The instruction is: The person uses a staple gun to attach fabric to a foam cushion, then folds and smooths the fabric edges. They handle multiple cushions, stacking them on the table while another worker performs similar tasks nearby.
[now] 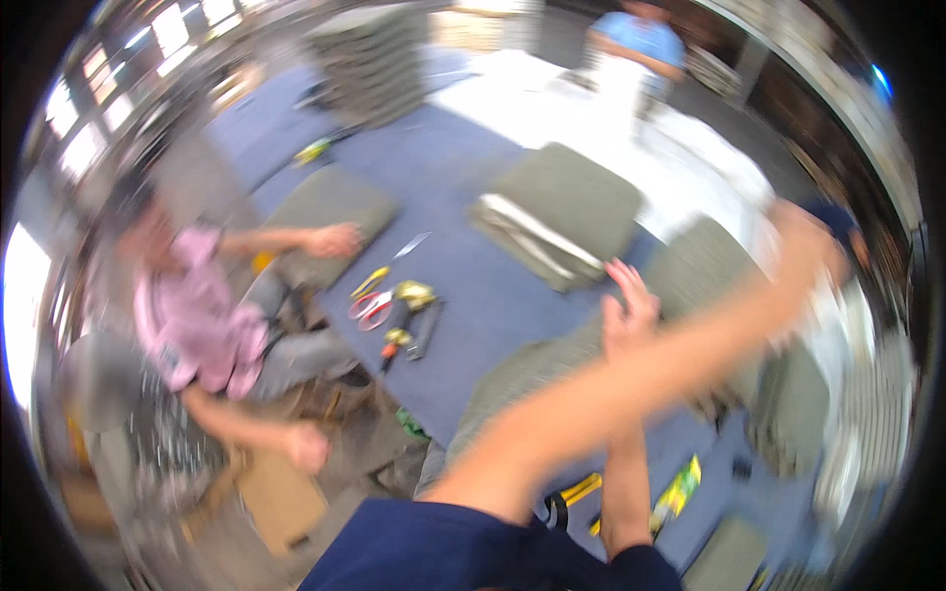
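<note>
My left arm crosses over my right arm and reaches to the far right. My left hand (806, 246) is smeared by motion near a folded grey-green cloth (705, 261), so its fingers cannot be read. My right hand (631, 303) has its fingers stretched out, over or on grey-green cloth (527, 379) that lies partly under my arms. Just beyond its fingertips sits a thick folded grey-green bundle (567, 202) with a white strip along its near side. Another grey-green bundle (788, 409) lies at the right.
Red-handled scissors (371, 309) and other small tools lie on the blue table (463, 246). A yellow-green packet (678, 495) is near my right forearm. A person in pink (202, 305) sits left beside a folded cloth (330, 212); another in blue (639, 44) is beyond white material (680, 148). A tall stack (367, 64) stands far left.
</note>
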`<action>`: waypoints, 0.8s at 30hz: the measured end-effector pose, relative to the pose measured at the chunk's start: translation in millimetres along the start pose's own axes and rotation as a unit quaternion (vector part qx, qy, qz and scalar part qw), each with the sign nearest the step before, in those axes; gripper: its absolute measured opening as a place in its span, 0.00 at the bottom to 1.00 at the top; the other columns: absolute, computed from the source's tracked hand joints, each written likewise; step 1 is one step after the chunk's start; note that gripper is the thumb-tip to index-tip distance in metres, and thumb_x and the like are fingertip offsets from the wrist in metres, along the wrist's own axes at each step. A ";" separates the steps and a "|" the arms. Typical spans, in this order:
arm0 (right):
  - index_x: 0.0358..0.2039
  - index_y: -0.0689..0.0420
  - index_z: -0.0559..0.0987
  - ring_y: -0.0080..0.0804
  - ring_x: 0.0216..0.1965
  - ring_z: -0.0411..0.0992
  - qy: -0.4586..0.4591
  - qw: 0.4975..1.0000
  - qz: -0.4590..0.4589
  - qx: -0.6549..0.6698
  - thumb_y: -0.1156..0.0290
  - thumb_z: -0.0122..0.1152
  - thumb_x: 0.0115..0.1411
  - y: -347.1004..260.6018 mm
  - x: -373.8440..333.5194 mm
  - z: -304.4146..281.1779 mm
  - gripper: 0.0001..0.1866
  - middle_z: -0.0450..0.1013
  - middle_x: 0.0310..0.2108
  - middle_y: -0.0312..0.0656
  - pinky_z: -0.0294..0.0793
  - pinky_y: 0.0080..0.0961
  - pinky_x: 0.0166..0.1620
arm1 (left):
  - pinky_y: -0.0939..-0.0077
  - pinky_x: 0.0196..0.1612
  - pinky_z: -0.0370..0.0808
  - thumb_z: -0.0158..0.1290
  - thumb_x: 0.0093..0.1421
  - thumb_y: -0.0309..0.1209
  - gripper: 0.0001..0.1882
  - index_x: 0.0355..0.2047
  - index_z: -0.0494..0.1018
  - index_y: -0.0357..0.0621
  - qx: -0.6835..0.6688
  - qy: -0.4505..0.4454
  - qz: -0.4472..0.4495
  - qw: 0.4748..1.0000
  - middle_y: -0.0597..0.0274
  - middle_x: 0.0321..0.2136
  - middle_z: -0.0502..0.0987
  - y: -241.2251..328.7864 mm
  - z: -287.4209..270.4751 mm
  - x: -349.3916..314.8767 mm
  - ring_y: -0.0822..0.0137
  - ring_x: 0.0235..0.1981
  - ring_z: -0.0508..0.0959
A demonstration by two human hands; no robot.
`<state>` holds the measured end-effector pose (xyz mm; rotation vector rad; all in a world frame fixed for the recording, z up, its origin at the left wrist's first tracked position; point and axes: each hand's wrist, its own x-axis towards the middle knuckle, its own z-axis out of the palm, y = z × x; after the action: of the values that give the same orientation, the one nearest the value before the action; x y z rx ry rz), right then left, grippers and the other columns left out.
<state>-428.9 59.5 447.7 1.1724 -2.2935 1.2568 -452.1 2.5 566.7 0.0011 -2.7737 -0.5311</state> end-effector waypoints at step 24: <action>0.60 0.63 0.75 0.35 0.54 0.76 0.139 0.853 0.499 0.067 0.67 0.55 0.73 189.7 -357.4 -117.6 0.20 0.78 0.54 0.46 0.74 0.32 0.58 | 0.67 0.38 0.80 0.55 0.62 0.36 0.31 0.64 0.67 0.34 0.323 0.015 -0.182 0.929 0.47 0.41 0.79 -15.8 40.4 -175.8 0.57 0.33 0.82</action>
<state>-362.6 396.4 203.4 -0.3204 -2.6358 1.7417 -298.3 12.8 471.5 0.6717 -2.7886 0.3263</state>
